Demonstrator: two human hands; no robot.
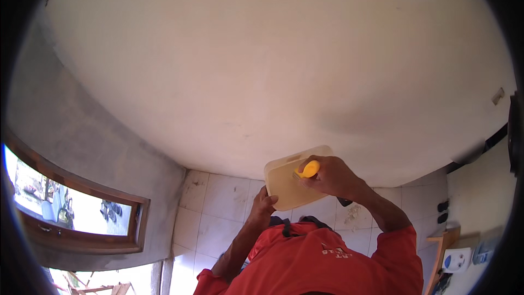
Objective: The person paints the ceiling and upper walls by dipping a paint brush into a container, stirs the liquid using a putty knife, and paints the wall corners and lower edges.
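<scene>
My left hand (263,205) grips the lower left rim of a pale, translucent plastic container (284,191), with the thumb over the edge. The container is tilted in front of my body, close to the wall. In my right hand (334,177) is what looks like a paintbrush (309,170) with a thick yellow handle. Its greyish end points down into the container and its tip is hard to make out. What lies in the container cannot be told clearly.
A large off-white wall (245,65) rises ahead, meeting a grey wall (98,104) at the left. A wood-framed window (139,224) is set in the grey wall. White floor tiles (224,199) lie below. Wooden shelving (441,257) with household items stands at the right.
</scene>
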